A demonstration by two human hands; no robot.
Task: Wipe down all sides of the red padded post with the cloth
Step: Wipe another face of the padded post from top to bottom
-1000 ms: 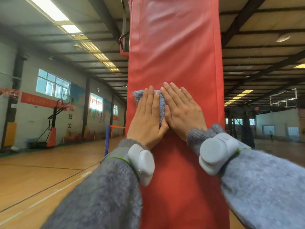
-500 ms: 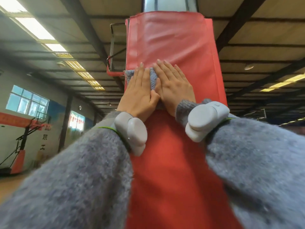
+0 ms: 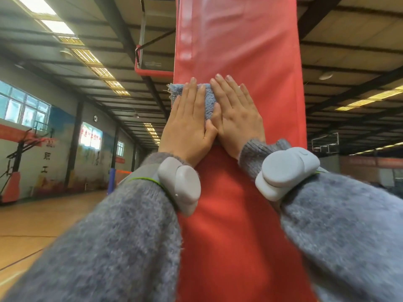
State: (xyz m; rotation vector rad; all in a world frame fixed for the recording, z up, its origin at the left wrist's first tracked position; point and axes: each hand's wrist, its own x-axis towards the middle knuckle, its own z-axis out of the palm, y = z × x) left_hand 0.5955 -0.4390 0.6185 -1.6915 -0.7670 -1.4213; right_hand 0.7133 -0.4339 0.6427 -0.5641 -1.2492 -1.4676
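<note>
Tall smooth vinyl red padded post [image 3: 239,51] rising in front, fuzzy grey knit sleeves [image 3: 122,247], rounded grey wrist devices [image 3: 181,184], left hand [image 3: 185,127] and right hand [image 3: 237,120] flat, fingers straight, side by side, pressing plush blue-grey cloth [image 3: 207,101] against the post's left edge.

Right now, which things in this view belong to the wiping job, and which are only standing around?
Part of the job: red padded post; cloth; left hand and right hand, both pressing the cloth flat against the post.
Just around: backboard overhead; hoop stand by the left wall; wooden floor; ceiling lights.
</note>
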